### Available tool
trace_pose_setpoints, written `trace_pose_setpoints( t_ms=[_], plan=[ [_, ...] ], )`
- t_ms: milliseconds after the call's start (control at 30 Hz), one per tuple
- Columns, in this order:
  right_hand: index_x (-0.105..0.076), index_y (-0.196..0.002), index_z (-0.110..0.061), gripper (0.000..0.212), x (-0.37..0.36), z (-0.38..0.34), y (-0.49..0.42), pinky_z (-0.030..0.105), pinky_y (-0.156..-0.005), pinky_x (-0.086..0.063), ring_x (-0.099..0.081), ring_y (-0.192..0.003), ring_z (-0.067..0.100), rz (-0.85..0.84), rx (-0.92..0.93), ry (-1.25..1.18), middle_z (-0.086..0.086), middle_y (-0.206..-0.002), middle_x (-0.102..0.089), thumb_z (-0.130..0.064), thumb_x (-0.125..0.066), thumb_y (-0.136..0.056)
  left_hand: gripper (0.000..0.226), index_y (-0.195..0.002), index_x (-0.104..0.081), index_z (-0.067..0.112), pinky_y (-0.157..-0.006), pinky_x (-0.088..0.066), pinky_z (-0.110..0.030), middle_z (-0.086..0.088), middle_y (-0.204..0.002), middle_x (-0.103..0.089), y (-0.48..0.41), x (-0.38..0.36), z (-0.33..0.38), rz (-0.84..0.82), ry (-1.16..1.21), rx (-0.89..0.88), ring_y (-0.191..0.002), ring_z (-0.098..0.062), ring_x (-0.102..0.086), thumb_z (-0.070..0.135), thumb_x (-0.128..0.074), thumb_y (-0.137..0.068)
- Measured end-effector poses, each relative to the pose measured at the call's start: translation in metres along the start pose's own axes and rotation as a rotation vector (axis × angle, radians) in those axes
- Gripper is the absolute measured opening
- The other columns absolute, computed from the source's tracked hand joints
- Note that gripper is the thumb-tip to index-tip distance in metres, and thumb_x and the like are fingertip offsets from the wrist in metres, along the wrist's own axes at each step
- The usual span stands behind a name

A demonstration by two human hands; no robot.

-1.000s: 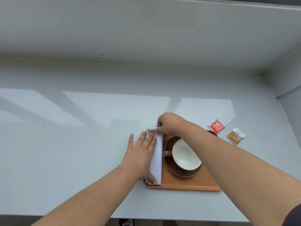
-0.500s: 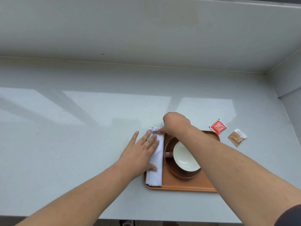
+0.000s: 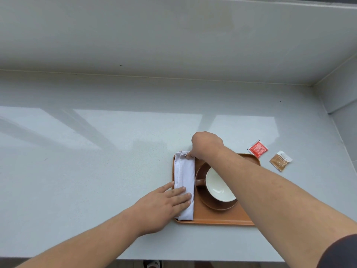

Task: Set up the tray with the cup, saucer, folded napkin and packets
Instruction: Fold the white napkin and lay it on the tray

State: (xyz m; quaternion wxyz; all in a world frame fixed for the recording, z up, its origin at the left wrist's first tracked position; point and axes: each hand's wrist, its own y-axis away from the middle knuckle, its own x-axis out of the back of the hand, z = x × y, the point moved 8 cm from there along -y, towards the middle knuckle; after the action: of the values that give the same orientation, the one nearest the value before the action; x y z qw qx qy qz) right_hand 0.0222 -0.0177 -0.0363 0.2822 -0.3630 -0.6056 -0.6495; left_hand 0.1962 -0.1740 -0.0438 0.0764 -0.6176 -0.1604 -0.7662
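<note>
i'm pressing my left hand (image 3: 164, 204) flat, fingers spread, on the near half of the folded napkin (image 3: 184, 180) so it is lying flat and not unfolding. my right hand (image 3: 205, 145) is reaching across the cup and its grip is narrow, fingertips pinching or pressing the napkin's far corner; i cannot tell which, the knuckles are hiding it. the napkin is lying as a long strip along the left side of the tray (image 3: 218, 219), parallel to that edge, leaving the middle for the cup. the cup (image 3: 219, 185) is sitting on the brown saucer (image 3: 222, 206), handle pointing at the napkin, just beside it. the red packet (image 3: 257, 148) and brown packet (image 3: 280, 161) are waiting on the tabletop (image 3: 96, 171) off the tray's far right corner, near each other but apart, not yet loaded. the tray's right part is bare where my forearm is not covering it, so i'm judging the packets are going there next.
</note>
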Motion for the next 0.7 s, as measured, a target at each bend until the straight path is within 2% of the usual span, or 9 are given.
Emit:
trace_pose_setpoints(
  t_ms=[67, 200, 333, 433, 500, 567, 633, 700],
  plan=[
    [-0.051, -0.074, -0.021, 0.048, 0.0, 0.0, 0.0, 0.031, -0.059, -0.042, -0.059, -0.076, 0.023, -0.001, 0.002, -0.003, -0.004, -0.077, -0.056, -0.058, -0.082, -0.076, 0.052, -0.15, -0.049, 0.025, -0.121, -0.02, -0.046, 0.004, -0.159, -0.045, 0.006, -0.003, 0.008, 0.003, -0.017, -0.041, -0.148, -0.019, -0.039, 0.027, -0.054, -0.099],
    [-0.052, -0.075, -0.02, 0.047, 0.0, 0.0, 0.0, 0.032, -0.063, -0.046, -0.059, -0.076, 0.023, -0.008, -0.005, 0.004, -0.003, -0.078, -0.057, -0.058, -0.081, -0.076, 0.048, -0.151, -0.048, 0.025, -0.122, -0.02, -0.045, 0.004, -0.158, -0.045, 0.015, -0.01, 0.018, -0.029, -0.011, -0.085, -0.148, -0.018, -0.038, 0.03, -0.048, -0.103],
    [-0.049, -0.072, -0.021, 0.046, 0.001, -0.003, 0.003, 0.033, -0.065, -0.048, -0.06, -0.08, 0.025, 0.012, 0.016, 0.035, -0.003, -0.077, -0.054, -0.055, -0.08, -0.079, 0.039, -0.14, -0.061, 0.028, -0.118, -0.037, -0.04, 0.009, -0.149, -0.056, 0.012, -0.005, 0.018, -0.013, 0.115, -0.028, -0.141, -0.014, -0.048, 0.032, -0.048, -0.103],
    [-0.049, -0.07, -0.021, 0.032, -0.001, -0.013, 0.007, 0.032, -0.06, -0.043, -0.058, -0.077, 0.024, 0.068, 0.09, 0.089, -0.003, -0.075, -0.053, -0.034, -0.071, -0.088, 0.037, -0.126, -0.067, 0.025, -0.098, -0.055, -0.034, 0.008, -0.141, -0.062, 0.003, 0.003, 0.009, 0.016, 0.292, 0.117, -0.126, -0.017, -0.06, 0.013, -0.061, -0.092],
    [-0.049, -0.068, -0.02, 0.025, -0.004, -0.019, 0.01, 0.03, -0.057, -0.039, -0.053, -0.067, 0.02, 0.108, 0.135, 0.119, -0.002, -0.074, -0.052, -0.019, -0.062, -0.089, 0.038, -0.12, -0.066, 0.023, -0.085, -0.056, -0.031, 0.006, -0.13, -0.064, -0.008, 0.01, 0.002, 0.055, 0.268, 0.189, -0.112, -0.018, -0.063, 0.012, -0.066, -0.084],
    [-0.048, -0.068, -0.02, 0.026, -0.006, -0.02, 0.012, 0.03, -0.058, -0.037, -0.051, -0.066, 0.02, 0.126, 0.159, 0.116, -0.003, -0.073, -0.051, -0.019, -0.059, -0.091, 0.033, -0.117, -0.066, 0.023, -0.09, -0.053, -0.032, 0.005, -0.125, -0.063, -0.018, 0.018, -0.005, 0.104, 0.21, 0.222, -0.109, -0.019, -0.062, 0.029, -0.068, -0.084],
    [-0.05, -0.069, -0.02, 0.026, -0.008, -0.019, 0.012, 0.029, -0.057, -0.035, -0.055, -0.074, 0.023, 0.134, 0.188, 0.1, -0.004, -0.073, -0.051, -0.027, -0.058, -0.094, 0.045, -0.12, -0.066, 0.023, -0.104, -0.048, -0.038, 0.002, -0.134, -0.061, -0.025, 0.019, -0.011, 0.097, 0.161, 0.258, -0.123, -0.021, -0.057, 0.046, -0.069, -0.082],
    [-0.055, -0.074, -0.02, 0.028, -0.01, -0.019, 0.012, 0.028, -0.053, -0.032, -0.056, -0.077, 0.022, 0.129, 0.226, 0.074, -0.005, -0.074, -0.052, -0.04, -0.057, -0.095, 0.061, -0.13, -0.061, 0.021, -0.116, -0.037, -0.047, -0.003, -0.149, -0.052, -0.028, 0.014, -0.016, 0.042, 0.112, 0.304, -0.141, -0.025, -0.045, 0.054, -0.07, -0.08]
  ],
)
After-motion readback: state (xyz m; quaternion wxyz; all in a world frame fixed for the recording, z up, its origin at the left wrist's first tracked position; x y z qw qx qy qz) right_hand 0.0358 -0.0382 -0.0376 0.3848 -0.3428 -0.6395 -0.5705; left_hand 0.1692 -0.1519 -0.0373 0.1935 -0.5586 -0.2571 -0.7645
